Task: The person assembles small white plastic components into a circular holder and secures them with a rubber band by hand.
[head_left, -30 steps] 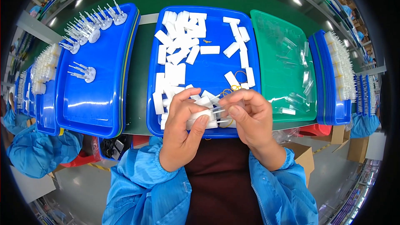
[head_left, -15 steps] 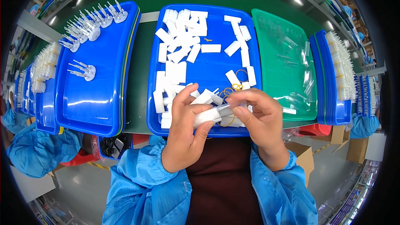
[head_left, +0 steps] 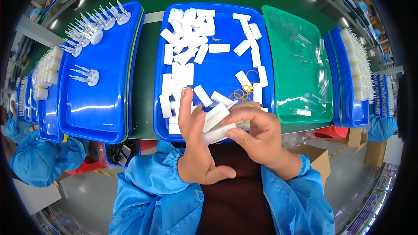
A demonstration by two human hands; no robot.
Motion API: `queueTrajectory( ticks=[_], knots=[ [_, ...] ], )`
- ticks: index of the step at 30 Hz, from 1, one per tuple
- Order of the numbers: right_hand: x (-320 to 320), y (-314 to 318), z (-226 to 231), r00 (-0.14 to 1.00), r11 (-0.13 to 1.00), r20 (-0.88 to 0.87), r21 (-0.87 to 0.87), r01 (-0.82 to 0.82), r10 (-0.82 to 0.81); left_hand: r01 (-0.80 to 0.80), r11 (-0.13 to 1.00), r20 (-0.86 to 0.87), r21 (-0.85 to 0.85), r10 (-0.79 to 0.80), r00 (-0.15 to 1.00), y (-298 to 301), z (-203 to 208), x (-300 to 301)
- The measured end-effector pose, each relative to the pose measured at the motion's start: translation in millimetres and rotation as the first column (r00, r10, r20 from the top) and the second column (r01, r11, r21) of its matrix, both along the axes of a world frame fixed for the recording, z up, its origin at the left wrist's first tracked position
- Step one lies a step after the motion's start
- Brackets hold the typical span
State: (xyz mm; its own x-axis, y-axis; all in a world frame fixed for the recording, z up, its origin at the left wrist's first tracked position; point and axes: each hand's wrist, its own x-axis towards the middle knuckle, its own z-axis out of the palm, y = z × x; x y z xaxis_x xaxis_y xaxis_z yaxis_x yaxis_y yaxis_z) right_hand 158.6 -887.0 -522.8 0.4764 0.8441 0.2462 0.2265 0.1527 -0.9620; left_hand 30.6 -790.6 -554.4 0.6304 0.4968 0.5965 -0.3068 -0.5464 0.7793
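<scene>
Over the near edge of the middle blue tray (head_left: 209, 74), my right hand (head_left: 265, 141) pinches a white rectangular block (head_left: 220, 133) between thumb and fingers. My left hand (head_left: 196, 152) is open beside the block's left end, its fingers up and its thumb stretched away. Whether the left fingers still touch the block is hard to tell. A second white block (head_left: 215, 116) shows just behind the held one. Many similar blocks (head_left: 183, 74) lie in the tray, heaped at its left side. Yellow and brown rubber bands (head_left: 242, 92) lie near my right fingers.
A green tray (head_left: 285, 91) with clear plastic pieces (head_left: 323, 80) stands on the right, with stacked blue trays (head_left: 337, 69) beyond. The left blue tray (head_left: 96, 119) holds white pronged parts (head_left: 90, 76). A person in blue (head_left: 45, 159) is at the left.
My left thumb has let go of the white block and swung out. My right hand has moved left and down onto the block. The clear piece it held is no longer visible.
</scene>
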Motion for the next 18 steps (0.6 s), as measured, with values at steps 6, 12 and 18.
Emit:
queueTrajectory(
  ticks=[6, 12, 18],
  knots=[
    [7, -3, 9, 0.994, 0.998, 0.103, 0.056, -0.027, 0.021, 0.130, 0.990, 0.181, -0.061, -0.117, 0.977, 2, -2, 2],
    [13, -14, 13, 0.885, 0.983, 0.463, 0.141, -0.118, 0.040, 0.344, 0.866, -0.046, -0.364, -0.385, 0.922, 17, 16, -2],
    [17, -22, 7, 0.848, 0.965, 0.525, 0.177, -0.194, 0.074, 0.268, 0.914, -0.183, -0.304, -0.332, 0.925, 14, 21, 1]
  ],
)
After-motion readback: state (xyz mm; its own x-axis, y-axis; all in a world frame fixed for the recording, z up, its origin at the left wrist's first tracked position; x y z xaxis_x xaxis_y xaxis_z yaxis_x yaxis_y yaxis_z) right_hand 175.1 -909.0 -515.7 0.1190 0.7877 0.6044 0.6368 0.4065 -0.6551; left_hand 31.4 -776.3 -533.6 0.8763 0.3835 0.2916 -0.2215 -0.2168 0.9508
